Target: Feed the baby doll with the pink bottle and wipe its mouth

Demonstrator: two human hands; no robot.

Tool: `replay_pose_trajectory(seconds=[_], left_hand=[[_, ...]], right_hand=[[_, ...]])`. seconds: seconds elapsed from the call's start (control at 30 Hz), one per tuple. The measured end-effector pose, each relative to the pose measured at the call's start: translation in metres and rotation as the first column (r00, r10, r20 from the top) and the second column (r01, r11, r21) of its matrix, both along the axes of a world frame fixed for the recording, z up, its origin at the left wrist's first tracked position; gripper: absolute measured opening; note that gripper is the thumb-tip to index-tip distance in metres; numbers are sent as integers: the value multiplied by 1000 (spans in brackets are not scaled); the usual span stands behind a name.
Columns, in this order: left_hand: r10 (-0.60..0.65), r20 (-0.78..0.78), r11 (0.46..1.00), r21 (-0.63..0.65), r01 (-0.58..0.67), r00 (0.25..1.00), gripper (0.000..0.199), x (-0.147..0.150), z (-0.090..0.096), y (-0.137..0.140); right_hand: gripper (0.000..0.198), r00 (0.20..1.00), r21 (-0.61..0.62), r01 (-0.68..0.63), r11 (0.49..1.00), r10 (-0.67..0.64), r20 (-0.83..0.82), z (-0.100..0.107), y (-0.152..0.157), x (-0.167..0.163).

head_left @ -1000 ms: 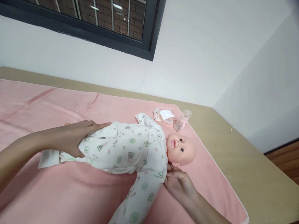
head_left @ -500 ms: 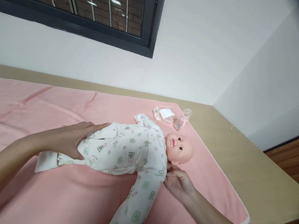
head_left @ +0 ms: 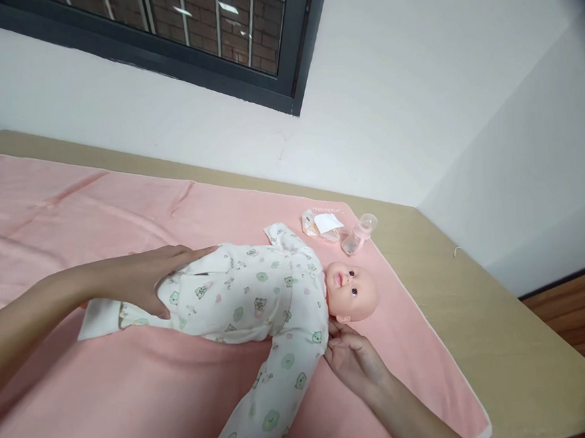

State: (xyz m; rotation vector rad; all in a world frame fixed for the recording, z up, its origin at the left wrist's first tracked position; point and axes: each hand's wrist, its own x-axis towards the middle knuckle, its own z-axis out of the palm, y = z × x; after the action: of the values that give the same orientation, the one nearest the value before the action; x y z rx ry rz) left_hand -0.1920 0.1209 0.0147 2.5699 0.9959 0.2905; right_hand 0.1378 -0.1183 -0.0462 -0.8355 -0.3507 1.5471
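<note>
A baby doll (head_left: 351, 291) lies on its back on a pink blanket (head_left: 225, 397), head to the right. It wears a white printed baby outfit (head_left: 248, 295); one sleeve stretches toward me, the other is bent at the far side. My left hand (head_left: 141, 276) rests across the outfit's lower part, thumb and fingers spread apart. Beside the doll's neck, my right hand (head_left: 355, 358) has its fingers closed at the shoulder edge of the outfit. Some of its fingertips are hidden under the neck.
Beyond the doll's head stand a small clear baby bottle (head_left: 358, 234) and a clear plastic packet (head_left: 317, 224) with a white paper piece on it. The wooden tabletop (head_left: 460, 327) shows around the blanket. A wall and a dark-framed window (head_left: 288, 89) rise behind.
My left hand has shifted slightly, its thumb now lying more visibly on the outfit. My right hand stays at the doll's neck. The whole view has moved a little.
</note>
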Motion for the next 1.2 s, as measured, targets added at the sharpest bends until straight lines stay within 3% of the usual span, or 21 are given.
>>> replay_pose_trajectory(seconds=[0.1, 0.27, 0.4, 0.47, 0.53, 0.6, 0.7, 0.73, 0.8, 0.9, 0.97, 1.03, 1.1, 1.17, 1.2], left_hand=[[-117, -51, 988, -107, 111, 992, 109, -9, 4, 9], [-65, -171, 988, -149, 40, 983, 117, -2, 23, 6], [-71, -202, 990, -136, 44, 977, 103, 17, 53, -9], [-112, -179, 992, -71, 101, 977, 92, 28, 67, -15], [-180, -148, 984, -22, 179, 972, 76, 39, 78, -19], [-257, -115, 966, -13, 257, 960, 62, 51, 86, -23], [-361, -61, 932, -3, 362, 930, 44, 70, 93, -26], [-376, -48, 926, 16, 378, 925, 39, 76, 94, -27], [-376, -24, 924, 65, 377, 926, 34, 87, 97, -26], [-345, 14, 930, 142, 339, 939, 32, 103, 100, -24], [-323, 32, 933, 178, 313, 946, 33, 113, 101, -24], [-321, 38, 931, 198, 307, 946, 36, 123, 102, -25], [-334, 36, 924, 210, 320, 942, 37, 131, 101, -27], [-347, 27, 914, 233, 331, 938, 37, 136, 101, -28], [-351, 20, 910, 244, 335, 936, 37, 137, 101, -28]], right_hand=[[46, 1000, -26, -8, 1000, 8, 13, 8, -7, 5], [55, 996, -145, -65, 987, 74, 58, 28, -22, 10], [55, 991, -245, -23, 969, 55, 122, 42, -37, 13], [60, 959, -293, -83, 953, 157, 237, 53, -43, 18], [66, 854, -338, -240, 910, 364, 372, 70, -47, 25], [63, 672, -353, -457, 816, 577, 464, 90, -49, 34], [53, 413, -278, -696, 662, 686, 600, 121, -46, 48], [53, 357, -241, -728, 642, 655, 666, 131, -43, 52], [52, 318, -136, -728, 672, 506, 802, 150, -32, 59], [40, 461, 214, -531, 820, 67, 885, 174, -2, 68], [35, 468, 423, -321, 847, -247, 849, 181, 28, 77], [34, 350, 548, -156, 822, -472, 809, 180, 62, 92], [33, 157, 601, 7, 799, -595, 789, 169, 97, 111], [36, -10, 563, 175, 807, -571, 821, 150, 127, 130], [40, -41, 519, 241, 820, -525, 850, 139, 139, 139]])
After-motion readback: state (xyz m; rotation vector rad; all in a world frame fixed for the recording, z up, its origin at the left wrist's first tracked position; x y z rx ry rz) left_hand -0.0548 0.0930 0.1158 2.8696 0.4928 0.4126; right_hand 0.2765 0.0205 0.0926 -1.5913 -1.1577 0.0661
